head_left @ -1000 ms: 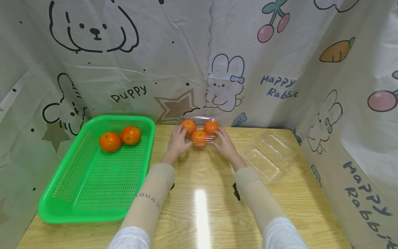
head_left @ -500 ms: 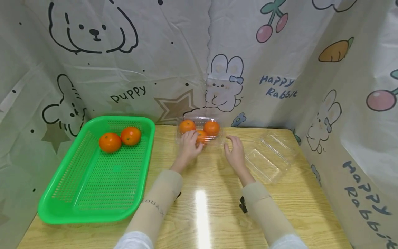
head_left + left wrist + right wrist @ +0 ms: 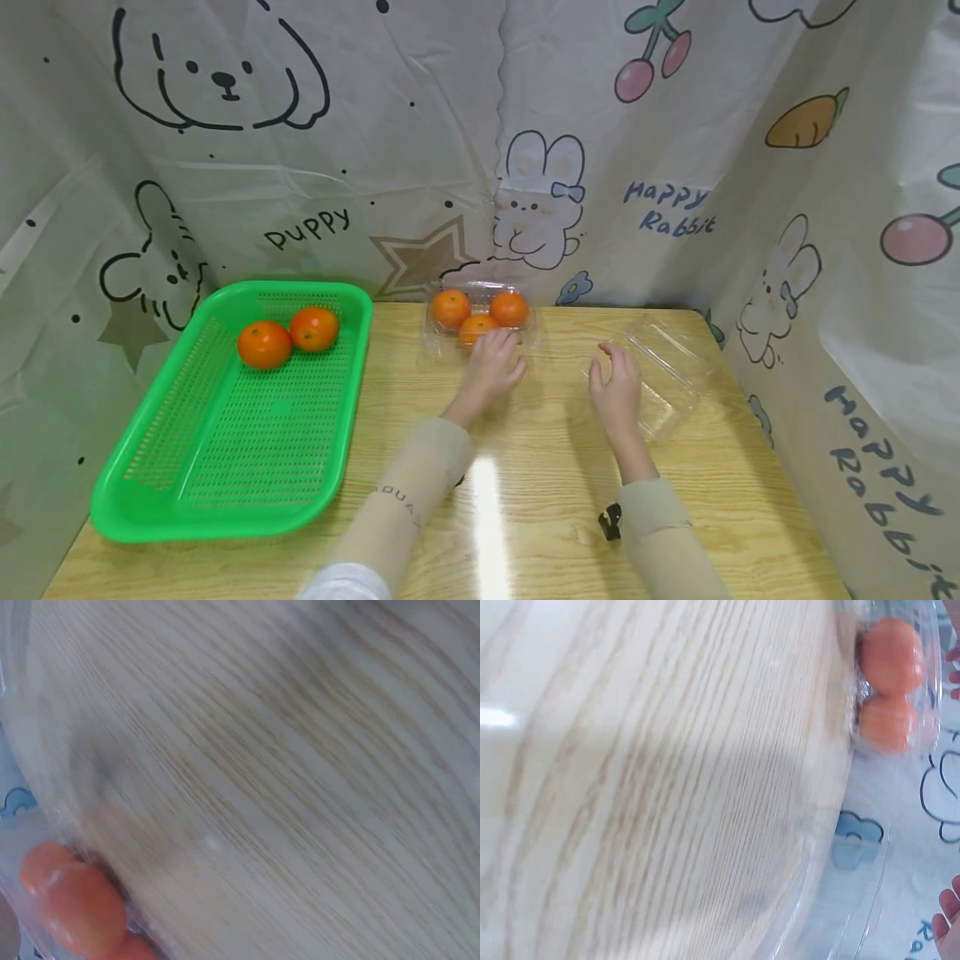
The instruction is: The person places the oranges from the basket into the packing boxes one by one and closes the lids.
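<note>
A clear plastic box [image 3: 529,335] stands at the back middle of the table in the head view, with three oranges [image 3: 451,309] in it. My left hand [image 3: 489,367] is just in front of it, fingers loosely bent near the front orange, with nothing seen in its grasp. Further right, my right hand [image 3: 618,390] hovers with bent, parted fingers at the left edge of a second clear plastic piece [image 3: 670,377], which lies flat; whether they touch cannot be told. The left wrist view has the boxed oranges [image 3: 82,909] at lower left; the right wrist view has right-hand fingers [image 3: 949,913] at lower right.
A green plastic basket [image 3: 358,400] stands on the left of the wooden table [image 3: 540,533], with two oranges [image 3: 265,345] near its back. A printed cloth [image 3: 420,167] walls off the back and both sides.
Both hands have come away from the box sides and moved right: the left across the box front, the right toward the second plastic piece. The oranges stay in the box.
</note>
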`<state>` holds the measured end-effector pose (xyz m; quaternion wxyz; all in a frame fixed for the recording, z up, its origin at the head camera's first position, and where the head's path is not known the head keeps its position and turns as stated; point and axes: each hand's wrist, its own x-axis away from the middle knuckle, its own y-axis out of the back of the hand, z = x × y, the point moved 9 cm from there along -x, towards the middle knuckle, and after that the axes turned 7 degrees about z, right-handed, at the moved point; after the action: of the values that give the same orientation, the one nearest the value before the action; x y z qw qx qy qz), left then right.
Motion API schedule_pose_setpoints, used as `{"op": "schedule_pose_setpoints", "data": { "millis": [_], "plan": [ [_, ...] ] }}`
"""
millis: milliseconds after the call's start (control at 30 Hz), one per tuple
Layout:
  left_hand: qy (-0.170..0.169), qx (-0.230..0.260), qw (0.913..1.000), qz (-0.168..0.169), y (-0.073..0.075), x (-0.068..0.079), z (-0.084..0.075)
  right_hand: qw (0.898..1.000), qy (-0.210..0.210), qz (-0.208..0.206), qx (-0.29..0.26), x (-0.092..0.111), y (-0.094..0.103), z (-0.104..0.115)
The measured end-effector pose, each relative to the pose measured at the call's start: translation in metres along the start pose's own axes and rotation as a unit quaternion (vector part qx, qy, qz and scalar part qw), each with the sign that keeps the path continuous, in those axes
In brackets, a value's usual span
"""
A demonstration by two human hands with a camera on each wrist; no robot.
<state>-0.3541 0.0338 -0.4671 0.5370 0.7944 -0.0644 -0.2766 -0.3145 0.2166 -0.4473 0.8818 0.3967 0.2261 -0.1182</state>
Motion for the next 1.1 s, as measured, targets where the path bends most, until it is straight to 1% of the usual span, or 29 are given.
{"op": "schedule_pose_setpoints", "data": {
  "millis": [133, 233, 367, 500, 700, 900, 967, 1100],
  "plan": [
    [-0.007, -0.015, 0.9998, 0.015, -0.006, -0.005, -0.012, 1.0, -0.016, -0.017, 0.004, 0.006, 0.017, -0.012],
    [-0.005, -0.017, 0.9992, 0.035, -0.01, -0.009, -0.019, 0.999, -0.029, -0.036, 0.013, 0.01, 0.028, -0.021],
    [0.014, -0.02, 0.9962, 0.084, -0.019, -0.014, -0.027, 0.996, -0.05, -0.072, 0.02, 0.015, 0.042, -0.035],
    [0.042, -0.025, 0.9898, 0.134, -0.031, -0.017, -0.033, 0.993, -0.074, -0.087, 0.025, 0.022, 0.052, -0.048],
    [0.075, 0.014, 0.9801, 0.183, -0.046, -0.021, -0.041, 0.988, -0.122, -0.094, 0.03, 0.03, 0.062, -0.069],
    [0.088, 0.018, 0.97, 0.226, -0.058, -0.023, -0.052, 0.979, -0.182, -0.082, 0.031, 0.039, 0.068, -0.091],
    [0.092, 0.024, 0.9673, 0.235, -0.06, -0.024, -0.054, 0.976, -0.2, -0.076, 0.029, 0.042, 0.069, -0.096],
    [0.106, 0.057, 0.9609, 0.249, -0.066, -0.024, -0.06, 0.97, -0.232, -0.072, 0.025, 0.047, 0.072, -0.104]
  ]
}}
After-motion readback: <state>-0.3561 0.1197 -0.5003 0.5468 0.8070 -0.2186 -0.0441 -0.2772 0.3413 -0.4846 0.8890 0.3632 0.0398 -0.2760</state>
